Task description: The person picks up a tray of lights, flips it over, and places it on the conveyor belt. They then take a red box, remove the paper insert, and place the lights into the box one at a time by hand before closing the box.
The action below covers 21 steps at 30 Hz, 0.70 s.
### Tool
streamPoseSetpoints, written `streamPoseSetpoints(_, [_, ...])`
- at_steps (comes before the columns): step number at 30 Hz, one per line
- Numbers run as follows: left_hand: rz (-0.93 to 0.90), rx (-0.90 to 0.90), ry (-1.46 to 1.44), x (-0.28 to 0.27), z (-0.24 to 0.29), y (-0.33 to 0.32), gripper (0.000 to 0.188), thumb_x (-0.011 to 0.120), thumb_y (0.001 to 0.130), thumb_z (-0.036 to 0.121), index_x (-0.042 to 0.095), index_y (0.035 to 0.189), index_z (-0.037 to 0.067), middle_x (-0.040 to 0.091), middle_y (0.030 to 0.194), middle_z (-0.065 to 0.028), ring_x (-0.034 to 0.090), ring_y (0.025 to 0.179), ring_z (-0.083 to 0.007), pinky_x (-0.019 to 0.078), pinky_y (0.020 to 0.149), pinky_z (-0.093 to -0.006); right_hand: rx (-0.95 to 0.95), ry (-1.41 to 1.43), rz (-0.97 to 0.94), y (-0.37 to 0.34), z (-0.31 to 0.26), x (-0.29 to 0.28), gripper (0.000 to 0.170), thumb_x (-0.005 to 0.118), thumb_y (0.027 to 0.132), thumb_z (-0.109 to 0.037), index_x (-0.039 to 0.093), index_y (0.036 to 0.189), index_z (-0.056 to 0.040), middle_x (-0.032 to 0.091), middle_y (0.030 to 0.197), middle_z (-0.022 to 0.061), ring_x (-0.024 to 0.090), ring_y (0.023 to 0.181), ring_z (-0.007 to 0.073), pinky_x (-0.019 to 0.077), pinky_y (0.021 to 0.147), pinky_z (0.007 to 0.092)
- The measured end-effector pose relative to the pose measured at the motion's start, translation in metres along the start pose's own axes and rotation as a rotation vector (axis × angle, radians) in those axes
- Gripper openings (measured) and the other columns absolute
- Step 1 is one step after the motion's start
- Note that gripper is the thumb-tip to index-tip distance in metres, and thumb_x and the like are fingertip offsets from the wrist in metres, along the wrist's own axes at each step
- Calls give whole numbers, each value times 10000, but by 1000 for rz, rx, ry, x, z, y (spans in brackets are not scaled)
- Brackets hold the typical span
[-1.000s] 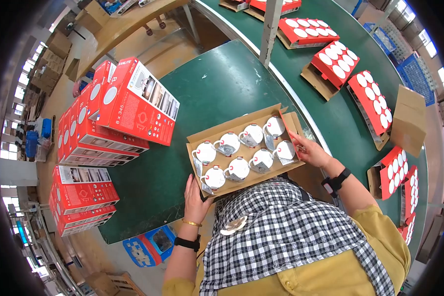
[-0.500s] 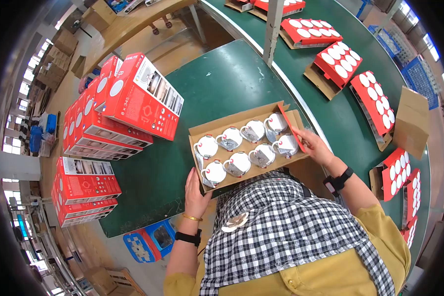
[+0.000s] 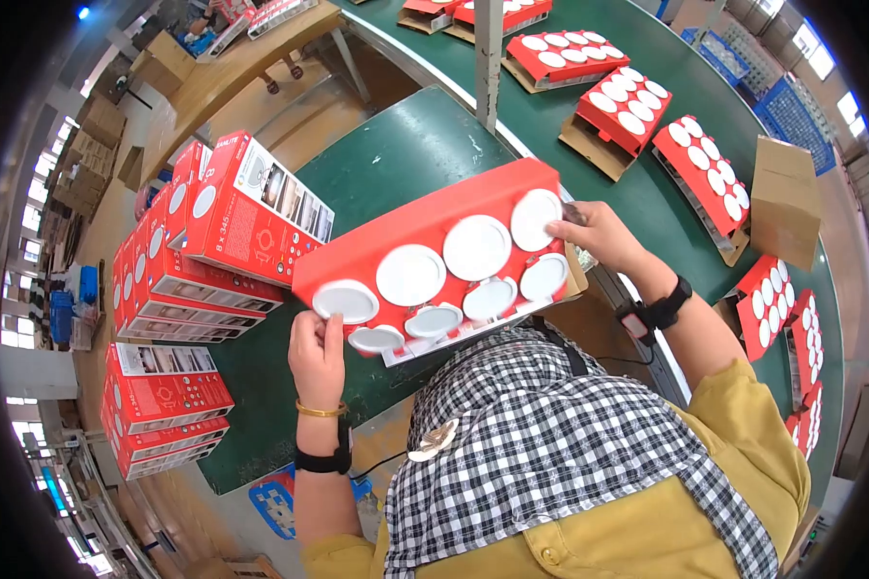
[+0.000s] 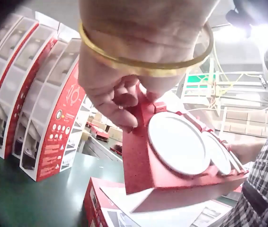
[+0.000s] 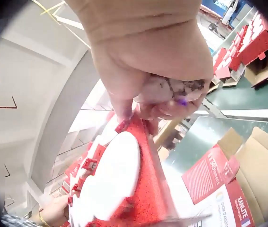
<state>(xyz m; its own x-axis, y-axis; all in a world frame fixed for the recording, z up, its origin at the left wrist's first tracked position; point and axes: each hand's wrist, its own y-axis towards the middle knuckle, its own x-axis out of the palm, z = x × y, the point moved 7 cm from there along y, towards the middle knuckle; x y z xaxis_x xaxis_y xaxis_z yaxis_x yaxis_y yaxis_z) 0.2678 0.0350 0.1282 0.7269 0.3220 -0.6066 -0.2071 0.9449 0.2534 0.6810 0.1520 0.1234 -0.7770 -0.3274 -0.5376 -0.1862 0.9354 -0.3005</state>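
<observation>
A red tray [image 3: 396, 230] with two rows of round white discs [image 3: 411, 275] is held up between both hands, tilted, its disc side up. The left hand [image 3: 317, 362] pinches its left end, thumb beside the end disc; the left wrist view shows the left hand [image 4: 134, 71] with curled fingers on the red edge [image 4: 136, 156]. At the right end the right hand [image 3: 603, 236] grips the corner, thumb near the last disc. The right wrist view shows the right hand [image 5: 157, 61] on the red tray [image 5: 145, 175], with an open box [image 5: 209, 177] below.
Red printed boxes [image 3: 261, 217] stand stacked on the green table [image 3: 410, 135] at the left. A curved green conveyor [image 3: 637, 183] on the right carries several red trays [image 3: 623, 108] of discs and a brown cardboard piece [image 3: 787, 203]. A metal post [image 3: 489, 68] rises at the table's far edge.
The tray has turned over: its wired underside in cardboard showed before, now the red side with white discs shows. Both hands have risen with it, and the left moved left.
</observation>
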Motion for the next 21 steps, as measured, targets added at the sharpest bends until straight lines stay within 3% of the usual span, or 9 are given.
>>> streamPoseSetpoints(4, [-173,-246,62,36,-50,13,389,592,970,332,585,807,-21,632,761,-181,610,672,-325,471,635,-420,179,45,-106,21,9,19,468,723,867,-432,657,750,16,515,590,-7,462,533,105,363,495,279])
streamPoseSetpoints(10, [-297,-329,120,87,-93,12,401,593,963,345,593,814,-27,643,788,-208,629,741,-361,488,686,-429,211,-56,-105,44,57,40,426,688,887,-469,648,867,-45,575,703,23,494,576,110,359,486,278])
streamPoseSetpoints(12, [-219,-199,64,86,-93,7,367,597,975,332,596,871,-21,632,743,-119,630,645,-165,517,577,-292,297,22,-93,44,85,40,478,663,891,-509,667,947,-33,572,721,30,510,588,123,381,494,284])
streamPoseSetpoints(13, [-178,-128,-4,83,-94,1,366,588,984,340,611,1065,-16,662,966,-121,647,829,-170,520,689,-283,236,69,-52,32,74,34,627,630,863,-619,661,997,-7,564,725,36,516,588,132,404,503,282])
streamPoseSetpoints(15, [-121,-359,-232,85,-117,-24,438,567,991,335,556,1272,0,607,1214,-171,616,1070,-253,509,861,-357,238,170,-13,20,103,31,817,589,780,-773,648,1040,-1,574,767,55,531,623,138,428,515,292])
streamPoseSetpoints(16, [-178,-637,-484,89,-107,-39,519,525,1009,379,469,1387,27,553,1322,-143,574,1175,-251,499,916,-355,257,170,-43,11,114,32,839,601,765,-779,648,1074,1,584,795,50,540,663,140,426,526,286])
streamPoseSetpoints(17, [-241,-814,-677,96,-89,-54,536,481,1019,421,445,1407,53,542,1334,-105,570,1181,-247,498,920,-364,280,195,-40,-2,115,33,869,602,753,-791,647,1103,2,585,799,25,541,689,137,411,546,259])
streamPoseSetpoints(19, [-352,-820,-1000,118,-81,-71,582,391,1044,477,458,1382,7,566,1307,-88,579,1169,-212,483,954,-363,323,456,-232,-11,116,47,818,659,784,-711,636,1212,-15,626,921,27,549,760,117,395,575,250])
streamPoseSetpoints(21, [-347,-798,-913,123,-66,-73,656,355,1042,520,465,1368,-38,558,1346,-88,560,1213,-206,439,1019,-347,318,679,-248,-16,116,55,735,676,846,-596,594,1272,-3,668,1145,92,636,958,150,512,737,270])
